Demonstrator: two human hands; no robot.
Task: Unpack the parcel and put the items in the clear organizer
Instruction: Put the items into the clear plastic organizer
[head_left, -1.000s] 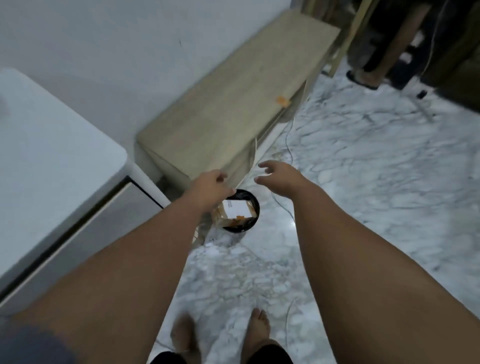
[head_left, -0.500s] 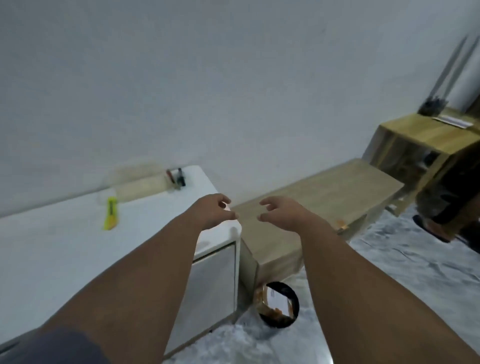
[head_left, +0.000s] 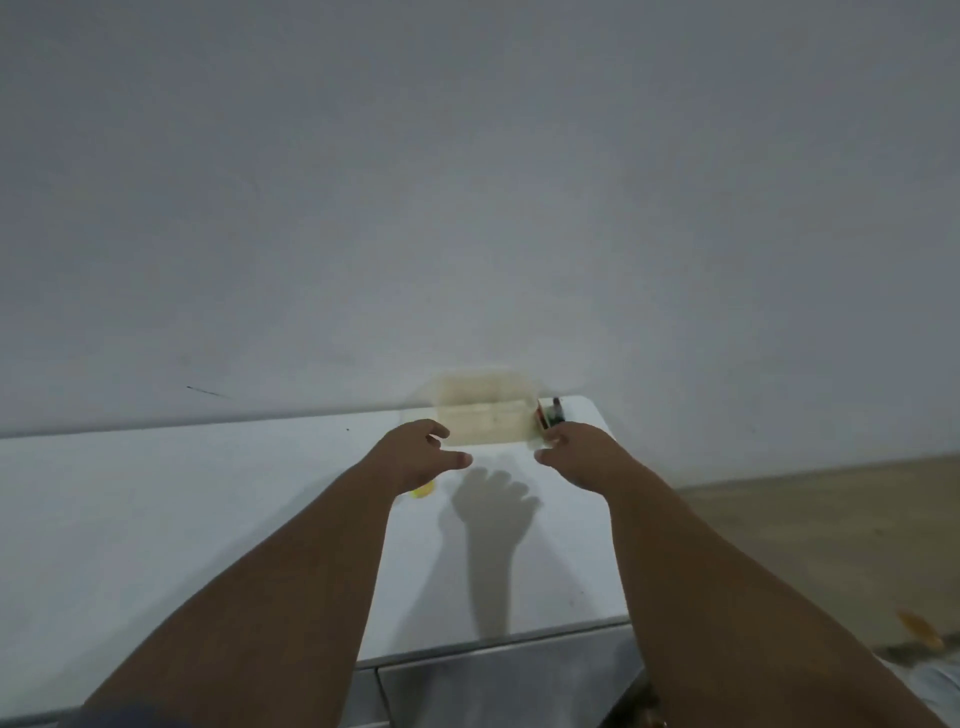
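My left hand (head_left: 415, 457) reaches over the white bench (head_left: 156, 519), grip open and empty, a yellow object (head_left: 423, 489) just under it. The blurred clear organizer (head_left: 485, 418) stands ahead against the wall. My right hand (head_left: 576, 449) is likewise spread, holding nothing.

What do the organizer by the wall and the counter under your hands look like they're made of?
The organizer looks like clear, faintly yellowed plastic: the wall shows through it, though blur hides detail. The counter top seems a smooth white laminate or painted surface with a matte sheen; it takes a soft hand shadow, and its exact material is unclear.
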